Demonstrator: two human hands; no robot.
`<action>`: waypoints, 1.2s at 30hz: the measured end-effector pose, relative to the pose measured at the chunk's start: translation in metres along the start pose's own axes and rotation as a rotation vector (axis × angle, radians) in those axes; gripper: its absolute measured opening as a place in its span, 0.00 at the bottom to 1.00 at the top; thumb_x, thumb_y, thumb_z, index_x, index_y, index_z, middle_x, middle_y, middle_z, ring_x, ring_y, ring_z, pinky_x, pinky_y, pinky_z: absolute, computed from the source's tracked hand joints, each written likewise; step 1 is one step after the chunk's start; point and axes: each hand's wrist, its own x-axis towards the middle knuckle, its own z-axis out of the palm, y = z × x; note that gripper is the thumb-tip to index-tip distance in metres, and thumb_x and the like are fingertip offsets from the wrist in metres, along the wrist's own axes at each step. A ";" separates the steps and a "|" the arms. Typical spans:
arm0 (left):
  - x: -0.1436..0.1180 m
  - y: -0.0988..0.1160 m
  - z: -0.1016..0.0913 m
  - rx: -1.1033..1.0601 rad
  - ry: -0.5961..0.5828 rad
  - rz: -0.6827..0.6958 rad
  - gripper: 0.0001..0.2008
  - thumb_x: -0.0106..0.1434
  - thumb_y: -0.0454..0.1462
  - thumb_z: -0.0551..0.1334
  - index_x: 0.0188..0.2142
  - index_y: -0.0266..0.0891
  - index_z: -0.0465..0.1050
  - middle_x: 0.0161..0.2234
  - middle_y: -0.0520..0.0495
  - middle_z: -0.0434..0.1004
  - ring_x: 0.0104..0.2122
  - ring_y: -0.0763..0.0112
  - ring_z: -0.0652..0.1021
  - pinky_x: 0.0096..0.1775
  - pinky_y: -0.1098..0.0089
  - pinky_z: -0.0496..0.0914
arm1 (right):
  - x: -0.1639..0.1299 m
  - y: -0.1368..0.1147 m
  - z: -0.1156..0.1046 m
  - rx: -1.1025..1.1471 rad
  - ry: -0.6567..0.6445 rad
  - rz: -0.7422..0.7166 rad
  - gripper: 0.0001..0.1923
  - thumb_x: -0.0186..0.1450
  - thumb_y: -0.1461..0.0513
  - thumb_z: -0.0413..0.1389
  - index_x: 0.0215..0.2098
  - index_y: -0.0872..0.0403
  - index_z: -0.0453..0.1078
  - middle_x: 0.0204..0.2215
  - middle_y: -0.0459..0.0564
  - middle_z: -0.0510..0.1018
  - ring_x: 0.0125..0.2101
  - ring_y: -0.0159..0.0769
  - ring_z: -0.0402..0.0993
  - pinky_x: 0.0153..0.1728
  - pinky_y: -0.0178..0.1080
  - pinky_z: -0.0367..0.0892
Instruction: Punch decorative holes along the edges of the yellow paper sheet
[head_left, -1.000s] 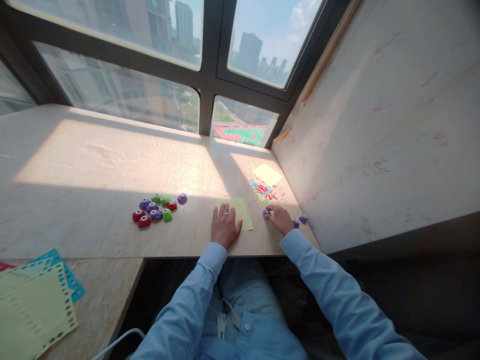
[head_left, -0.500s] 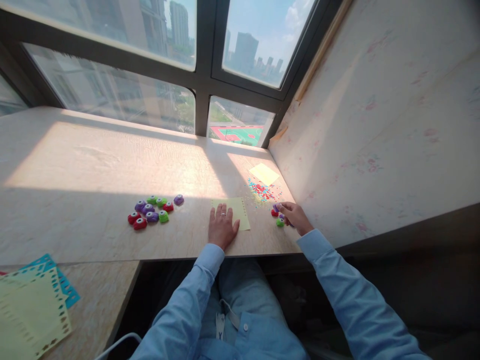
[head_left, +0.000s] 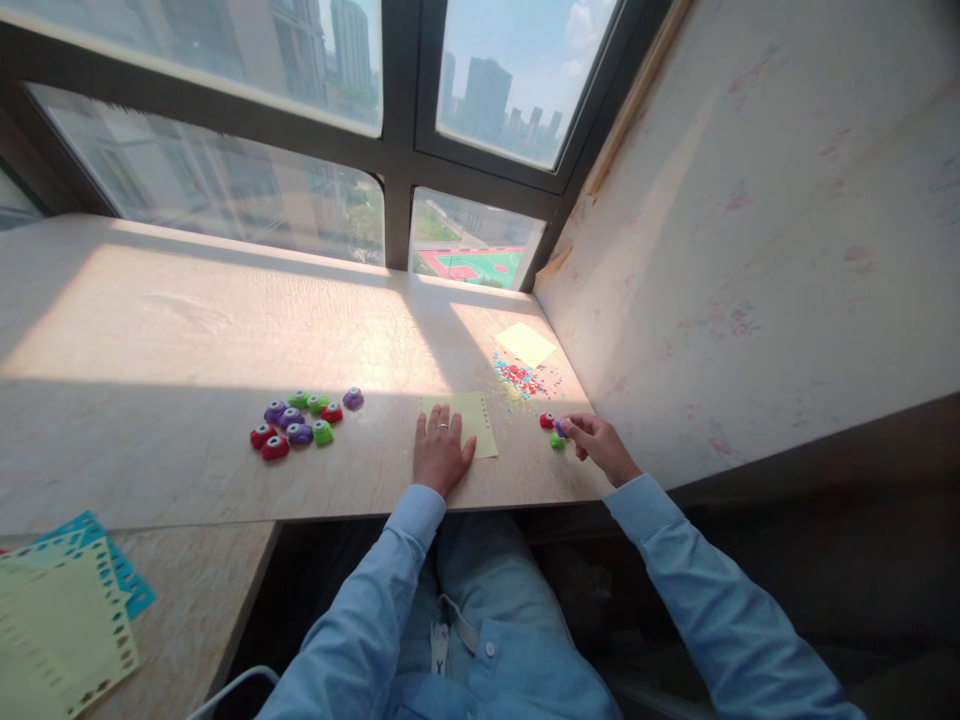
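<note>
The person sits at a long pale counter [head_left: 187, 330] that runs under the window [head_left: 390, 150] and ends against a side wall [head_left: 750, 250] on the right. The left hand [head_left: 439, 452] lies flat on the near end of a yellow sheet [head_left: 472, 418], fingers spread apart, palm down, a ring on one finger. The sheet sits close to the counter's front edge, with a row of punched holes along its right side.

The right hand [head_left: 598, 445] rests near the wall, its fingers curled together and pinched on a small purple punch [head_left: 560, 429]. A green punch [head_left: 556, 440] sits just beside that one, touching or nearly so, and a red punch [head_left: 547, 421] lies just to the left. These three are crowded into the corner strip between sheet and wall, with little free surface around them.

Beyond them a scatter of confetti [head_left: 521, 380] spreads toward a second yellow square [head_left: 525, 343] in the sun.

Left of the sheet, well apart, a cluster of punches [head_left: 300, 422] lies in the shade; wide bare counter stretches behind it. On a lower table at the near left lie punched sheets [head_left: 64, 620].
</note>
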 end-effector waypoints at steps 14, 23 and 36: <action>0.001 -0.001 0.001 0.024 -0.030 0.006 0.27 0.67 0.45 0.54 0.59 0.30 0.66 0.64 0.29 0.62 0.66 0.49 0.60 0.65 0.47 0.49 | -0.014 0.034 0.031 -0.499 -0.096 -0.464 0.10 0.62 0.60 0.57 0.41 0.52 0.76 0.41 0.53 0.81 0.42 0.43 0.76 0.47 0.45 0.70; 0.000 0.000 0.002 0.008 -0.002 0.006 0.25 0.68 0.46 0.53 0.59 0.33 0.67 0.63 0.31 0.63 0.65 0.50 0.61 0.65 0.46 0.50 | -0.028 0.032 0.045 -0.561 0.152 -0.501 0.14 0.67 0.61 0.50 0.48 0.52 0.74 0.47 0.58 0.77 0.48 0.46 0.74 0.48 0.47 0.70; -0.017 -0.013 -0.020 -0.498 0.610 -0.172 0.19 0.71 0.40 0.46 0.39 0.38 0.75 0.44 0.40 0.78 0.54 0.62 0.73 0.56 0.56 0.68 | -0.054 0.036 0.095 -0.414 0.100 -0.499 0.11 0.68 0.61 0.49 0.38 0.51 0.74 0.38 0.53 0.79 0.39 0.41 0.76 0.42 0.41 0.71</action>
